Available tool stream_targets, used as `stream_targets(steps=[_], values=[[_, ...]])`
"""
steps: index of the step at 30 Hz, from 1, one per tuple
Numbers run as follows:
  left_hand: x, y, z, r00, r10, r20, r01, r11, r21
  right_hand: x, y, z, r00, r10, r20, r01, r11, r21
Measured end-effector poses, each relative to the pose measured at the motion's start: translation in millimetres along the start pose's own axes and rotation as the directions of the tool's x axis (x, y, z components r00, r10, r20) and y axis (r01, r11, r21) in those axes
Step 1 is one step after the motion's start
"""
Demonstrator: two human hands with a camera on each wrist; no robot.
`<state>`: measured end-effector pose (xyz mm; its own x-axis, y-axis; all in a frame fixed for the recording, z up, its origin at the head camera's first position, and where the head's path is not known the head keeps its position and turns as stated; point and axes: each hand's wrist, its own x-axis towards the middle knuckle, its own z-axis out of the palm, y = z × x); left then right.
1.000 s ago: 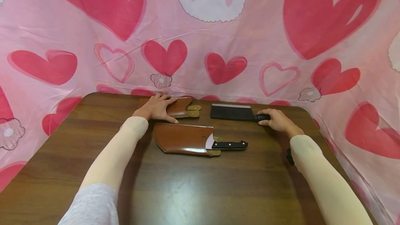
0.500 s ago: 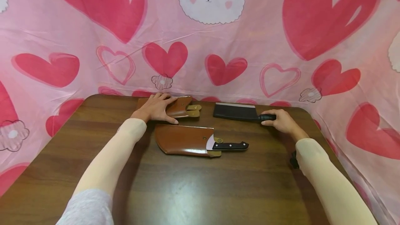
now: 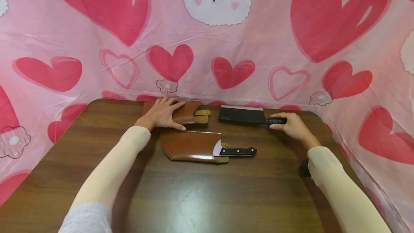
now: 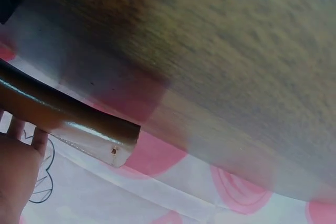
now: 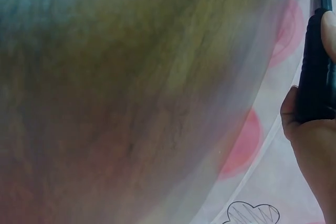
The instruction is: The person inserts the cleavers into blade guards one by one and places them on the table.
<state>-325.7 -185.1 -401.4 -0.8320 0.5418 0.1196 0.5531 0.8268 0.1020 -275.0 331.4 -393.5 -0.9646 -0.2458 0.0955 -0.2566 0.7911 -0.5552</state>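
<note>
My left hand (image 3: 163, 113) spreads over a brown leather knife sheath (image 3: 189, 112) at the back of the table, thumb at its near edge, fingers across to the far one. In the left wrist view the fingers (image 4: 38, 141) hold the edge of this sheath. Its mouth and two tan snap straps face right, towards a black cleaver (image 3: 240, 115) with a paler edge strip along the far side. My right hand (image 3: 291, 126) grips that cleaver by its black handle (image 5: 314, 72). The blade's tip end stands a short way right of the straps.
Nearer me lies a second brown sheath (image 3: 189, 146) with a knife in it, its black riveted handle (image 3: 239, 151) sticking out to the right. A pink heart-print cloth (image 3: 226, 39) hangs behind the wooden table (image 3: 200, 197).
The cleaver and my right hand have shifted right, the blade then slightly back left. The sheath under my left hand has edged a little right. The sheathed knife stays in place.
</note>
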Motion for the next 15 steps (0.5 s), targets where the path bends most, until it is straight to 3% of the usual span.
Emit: stream_targets(steps=[4,15], values=[[-0.9,1.9,-0.7,1.000,0.006,-0.005,-0.006,1.000,0.003,-1.4,-1.2,1.5,1.000,0.002,-0.019,-0.001,1.000,0.031],[-7.6,2.2,-3.0,1.000,0.009,-0.017,-0.009,1.000,0.011,-3.1,-9.3,4.9,0.992,-0.100,-0.072,0.104,0.994,0.044]])
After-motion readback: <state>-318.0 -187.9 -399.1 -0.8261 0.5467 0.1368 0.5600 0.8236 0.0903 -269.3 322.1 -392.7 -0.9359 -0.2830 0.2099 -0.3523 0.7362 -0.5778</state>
